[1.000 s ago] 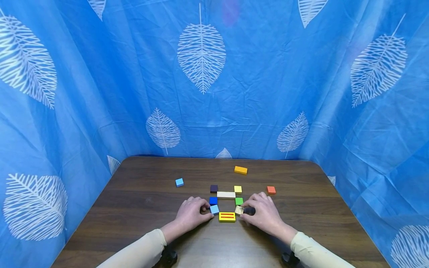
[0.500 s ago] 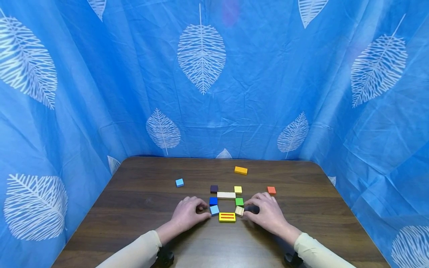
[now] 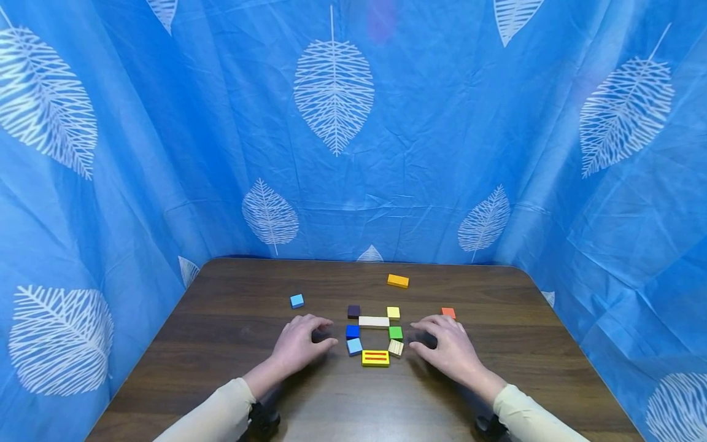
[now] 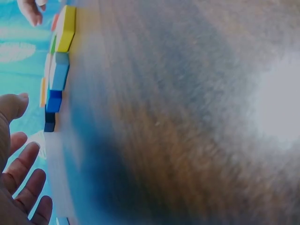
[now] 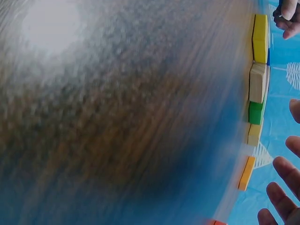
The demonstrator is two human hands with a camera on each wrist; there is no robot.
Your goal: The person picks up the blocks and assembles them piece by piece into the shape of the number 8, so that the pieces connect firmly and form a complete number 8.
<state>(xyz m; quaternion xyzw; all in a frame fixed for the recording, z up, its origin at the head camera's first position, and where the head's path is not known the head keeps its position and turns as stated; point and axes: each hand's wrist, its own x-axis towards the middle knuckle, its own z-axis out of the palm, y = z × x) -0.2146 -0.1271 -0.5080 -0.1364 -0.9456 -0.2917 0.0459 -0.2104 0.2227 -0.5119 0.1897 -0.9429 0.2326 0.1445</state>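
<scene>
Colored blocks form a ring on the table. At its near end lies a yellow block with red stripes. On the left side sit a tilted light blue block, a dark blue block and a dark purple block. The right side has a tilted natural wood block, a green block and a pale yellow block. A long cream block spans between the sides. My left hand is left of the ring, fingers apart and holding nothing. My right hand likewise hovers empty on the right.
A separate light blue block lies at the back left, and an orange block lies behind the ring. A red block shows just beyond my right hand. A blue leaf-print curtain hangs behind the brown table.
Both hands have drawn outward from the ring, the left leaving the light blue block and the right leaving the natural wood block. Their fingers have spread apart. The blocks stay in place.
</scene>
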